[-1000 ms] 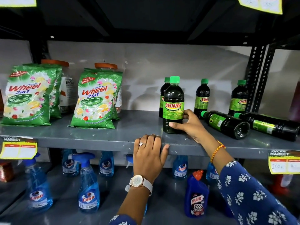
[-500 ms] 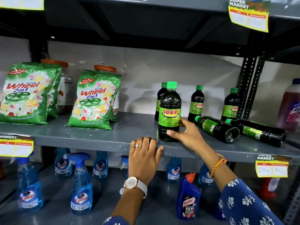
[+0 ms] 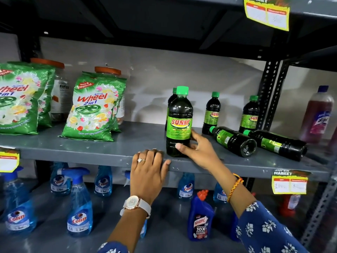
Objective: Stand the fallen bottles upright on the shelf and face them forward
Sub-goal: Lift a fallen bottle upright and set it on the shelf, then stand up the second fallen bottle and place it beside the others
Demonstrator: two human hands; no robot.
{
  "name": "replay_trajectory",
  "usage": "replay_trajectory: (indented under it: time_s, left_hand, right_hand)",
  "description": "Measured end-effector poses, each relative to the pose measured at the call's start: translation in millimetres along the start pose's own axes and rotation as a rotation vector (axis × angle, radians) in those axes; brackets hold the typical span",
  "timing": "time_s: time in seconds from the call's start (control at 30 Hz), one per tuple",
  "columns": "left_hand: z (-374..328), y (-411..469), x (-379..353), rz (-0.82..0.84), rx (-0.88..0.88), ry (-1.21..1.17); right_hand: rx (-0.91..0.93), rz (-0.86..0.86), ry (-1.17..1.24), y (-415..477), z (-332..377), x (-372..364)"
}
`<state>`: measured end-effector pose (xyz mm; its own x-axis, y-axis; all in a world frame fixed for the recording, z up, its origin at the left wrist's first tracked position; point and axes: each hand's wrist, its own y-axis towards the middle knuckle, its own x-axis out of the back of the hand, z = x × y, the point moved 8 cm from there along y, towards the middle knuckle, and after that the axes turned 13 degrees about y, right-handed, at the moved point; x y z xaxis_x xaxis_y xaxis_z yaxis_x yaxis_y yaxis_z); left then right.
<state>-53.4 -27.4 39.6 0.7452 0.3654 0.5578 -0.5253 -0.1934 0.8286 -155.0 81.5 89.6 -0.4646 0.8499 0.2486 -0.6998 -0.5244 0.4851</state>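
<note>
Standing upright near the front edge of the grey metal shelf (image 3: 102, 148), a dark plastic bottle with a green cap and green "SUNNY" label (image 3: 179, 123) faces forward, its label fully readable. The right hand (image 3: 197, 148) wraps around its lower body from the right, thumb across the front below the label and fingers curled behind, where they are hidden. The left hand (image 3: 148, 170) lies flat with fingers together over the shelf lip, its fingertips on the top surface just beside the bottle's base. A second upright bottle (image 3: 172, 99) stands directly behind the held one and is almost wholly covered by it. Two more upright bottles (image 3: 212, 112) (image 3: 250, 114) stand further back to the right, their labels turned partly away so only some letters show. Two fallen bottles (image 3: 234, 140) (image 3: 277, 144) lie on their sides just right of the hand, caps pointing left and bases toward the camera; their labels are hard to read. At the far right a pinkish bottle with a blue cap (image 3: 318, 114) is blurred. Green detergent pouches (image 3: 94, 106) on the left partly hide orange-lidded jars (image 3: 107, 71), and the leftmost pouch is cut off by the frame.
</note>
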Motion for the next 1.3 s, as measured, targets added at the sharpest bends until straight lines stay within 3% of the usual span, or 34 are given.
replay_trajectory:
  time_s: [0.1,0.2,0.27,0.33,0.4,0.53,0.6,0.7,0.87,0.97,1.07,1.3]
  left_hand:
    - [2,-3,5,-0.032,0.026,-0.091]
    - [-1,-6,19,-0.136,0.088,-0.243]
    - [-30,-2,39,-0.265,-0.015,-0.280]
    - [-76,8,51,-0.305,-0.208,-0.295]
    - [-116,22,48,-0.219,-0.308,-0.256]
    - [-150,38,16,0.083,-0.286,-0.073]
    - [-150,38,8,0.096,-0.272,-0.050]
    - [-149,39,6,0.043,-0.271,-0.057]
    - [-148,38,5,-0.016,-0.245,-0.067]
    - [-148,37,4,-0.032,-0.235,-0.064]
    - [-148,37,4,-0.045,-0.223,-0.068]
    - [-147,36,5,-0.070,-0.209,-0.077]
  right_hand:
    - [-0.070,0.005,0.082,-1,-1,15]
    - [-0.001,-0.188,-0.061,1,16,72]
    - [0.078,-0.376,-0.213,3,36,121]
    - [0.029,-0.460,-0.367,12,42,155]
    - [-0.083,-0.380,-0.538,26,35,162]
    - [-0.283,-0.298,-0.881,36,1,149]
    - [-0.369,-0.305,-1.065,34,-13,144]
    - [-0.338,-0.321,-1.212,35,-18,143]
    - [-0.166,-0.417,-0.947,32,-20,169]
    - [-0.001,-0.543,-0.329,25,-23,188]
    - [0.147,-0.481,0.190,24,-30,186]
    - [0.144,-0.443,0.183,26,-41,183]
